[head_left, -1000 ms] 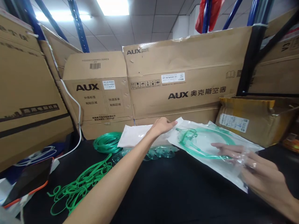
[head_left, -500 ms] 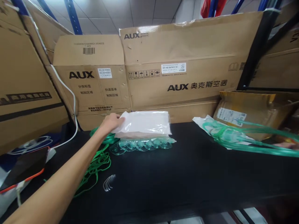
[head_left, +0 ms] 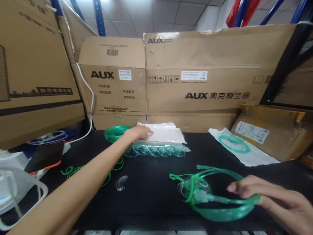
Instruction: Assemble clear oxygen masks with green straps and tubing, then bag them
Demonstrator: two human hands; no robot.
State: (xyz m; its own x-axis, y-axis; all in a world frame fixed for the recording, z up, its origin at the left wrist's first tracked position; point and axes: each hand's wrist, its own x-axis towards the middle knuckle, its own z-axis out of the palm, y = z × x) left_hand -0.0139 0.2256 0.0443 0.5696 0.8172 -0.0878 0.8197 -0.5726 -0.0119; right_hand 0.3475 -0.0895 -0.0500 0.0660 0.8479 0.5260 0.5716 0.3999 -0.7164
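My left hand [head_left: 141, 132] reaches across to a stack of white plastic bags [head_left: 168, 134], its fingers closed on the left edge. Directly in front of the bags is a row of clear green oxygen masks [head_left: 158, 149]. On the right, my right hand [head_left: 274, 195] grips the coiled green tubing [head_left: 225, 213] of an oxygen mask [head_left: 195, 189], which has a green elastic strap. The mask lies toward the table's front. Coiled green tubing [head_left: 116, 132] sits beside my left wrist, and green elastic cords [head_left: 73, 170] lie partly hidden under my forearm.
Several thin metal strips [head_left: 121, 182] lie on the black table [head_left: 151, 202]. A white bag with a tubing coil [head_left: 237, 147] rests at right by a brown parcel [head_left: 271, 130]. A phone [head_left: 50, 156] and a white cable [head_left: 88, 85] are at left. Cardboard boxes [head_left: 207, 81] wall the back.
My right hand has brought the mask and tubing leftward and toward me, off the white bag at right. The white bags under my left hand now lie lower. The view has turned left.
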